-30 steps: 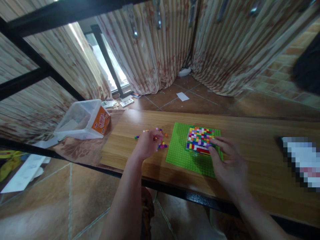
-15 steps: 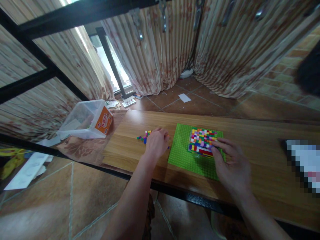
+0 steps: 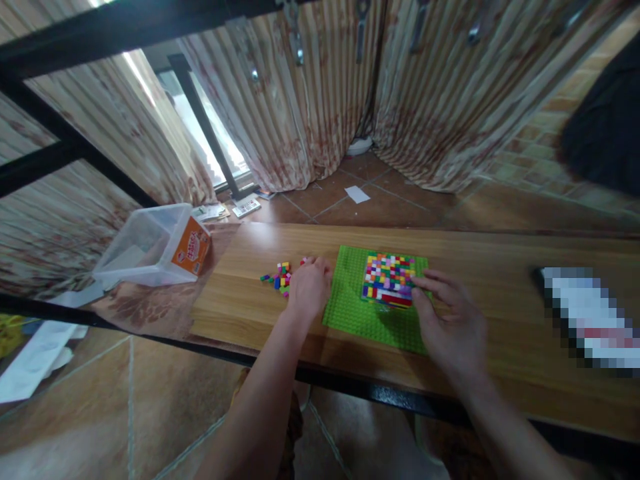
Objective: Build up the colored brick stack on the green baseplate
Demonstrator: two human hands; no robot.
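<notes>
The left hand (image 3: pixel 309 287) shifts toward the green baseplate (image 3: pixel 347 313), curled, contents hidden, exposing more loose bricks (image 3: pixel 283 283) left of centre; the right hand (image 3: pixel 453 327), grip indeterminate, lies against the brick block (image 3: pixel 387 273), right of centre.

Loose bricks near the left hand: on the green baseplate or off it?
Off: the visible loose bricks lie on the wooden tabletop, left of the green baseplate. What lies beneath the left hand cannot be told.
</notes>
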